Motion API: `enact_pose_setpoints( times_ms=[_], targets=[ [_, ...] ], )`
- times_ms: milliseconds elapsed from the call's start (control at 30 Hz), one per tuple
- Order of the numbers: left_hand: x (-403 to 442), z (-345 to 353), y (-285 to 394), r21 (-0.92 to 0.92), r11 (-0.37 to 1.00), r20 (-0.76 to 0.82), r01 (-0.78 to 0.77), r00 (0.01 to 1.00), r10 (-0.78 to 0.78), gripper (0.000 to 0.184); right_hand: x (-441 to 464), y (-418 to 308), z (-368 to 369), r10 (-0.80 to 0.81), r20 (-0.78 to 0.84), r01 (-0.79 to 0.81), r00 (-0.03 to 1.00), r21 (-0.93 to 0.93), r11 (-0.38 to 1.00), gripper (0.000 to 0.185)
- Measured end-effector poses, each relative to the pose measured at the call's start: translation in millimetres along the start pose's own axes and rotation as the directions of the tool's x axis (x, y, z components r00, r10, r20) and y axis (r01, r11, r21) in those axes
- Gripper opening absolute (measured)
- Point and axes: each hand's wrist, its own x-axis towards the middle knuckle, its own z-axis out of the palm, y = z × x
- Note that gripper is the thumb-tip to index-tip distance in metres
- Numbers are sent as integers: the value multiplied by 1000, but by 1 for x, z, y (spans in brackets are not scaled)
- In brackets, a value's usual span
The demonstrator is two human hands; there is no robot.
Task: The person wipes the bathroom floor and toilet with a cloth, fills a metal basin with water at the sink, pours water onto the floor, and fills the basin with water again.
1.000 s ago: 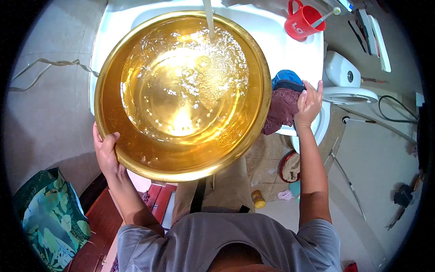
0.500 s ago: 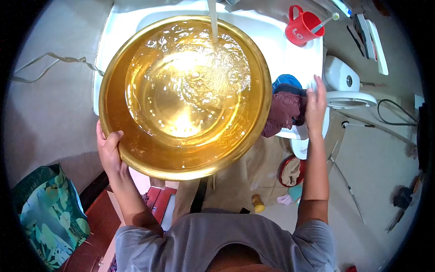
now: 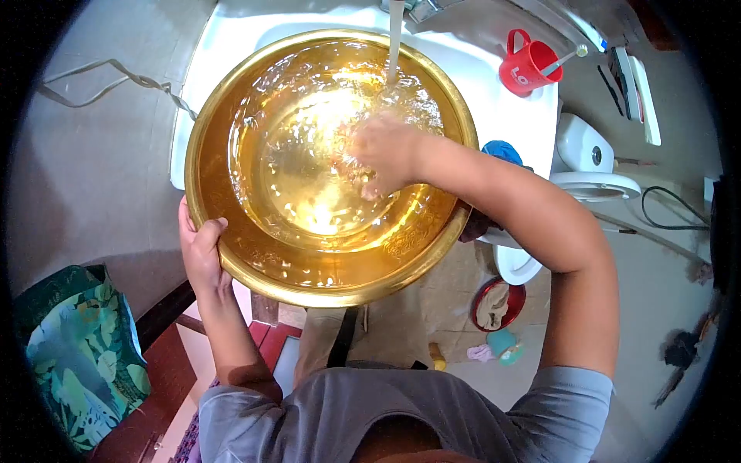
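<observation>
A large golden basin (image 3: 220, 193) rests over the white sink (image 3: 494, 100), holding clear, rippling water (image 3: 297, 166). My left hand (image 3: 204, 255) grips its rim at the lower left, thumb over the edge. Inside the basin is my right hand (image 3: 386, 154), at the water's surface or in it, its fingers smeared by motion and splashes. A stream of water (image 3: 395, 42) falls from the tap into the far side. Beside the basin on the right, a blue cloth (image 3: 503, 151) and a maroon cloth (image 3: 480, 224) lie mostly hidden by my right forearm and the rim.
A red mug (image 3: 528, 68) with a toothbrush stands at the sink's back right. Farther right is a white toilet (image 3: 594, 185). On the floor sit a red bowl (image 3: 519, 312) and a teal container (image 3: 505, 349). A green patterned bag (image 3: 89, 363) stands at lower left.
My right hand has left the cloths on the right and moved left into the basin. My left hand keeps its hold on the rim. The view has shifted slightly.
</observation>
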Motion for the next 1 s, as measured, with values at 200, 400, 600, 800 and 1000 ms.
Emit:
enact_pose_setpoints(
  times_ms=[200,400,600,800,1000],
  targets=[
    [2,-4,-1,26,1000,5,-16,1000,16,58,-5,-1,-14,41,106,-40,994,-14,999,49],
    [0,-4,-3,53,998,-13,-24,1000,25,56,-30,13,-19,12,-158,-5,987,44,999,34],
    [0,-5,-1,23,1000,-6,7,1000,-7,55,-27,60,-20,141,-513,2,847,268,963,27],
    [-1,4,3,33,999,-37,15,999,-14,55,19,78,-6,204,-491,35,847,436,899,37],
    [-1,3,3,39,999,-27,11,1000,-10,56,38,86,-33,440,46,-241,897,885,399,42]
  ],
)
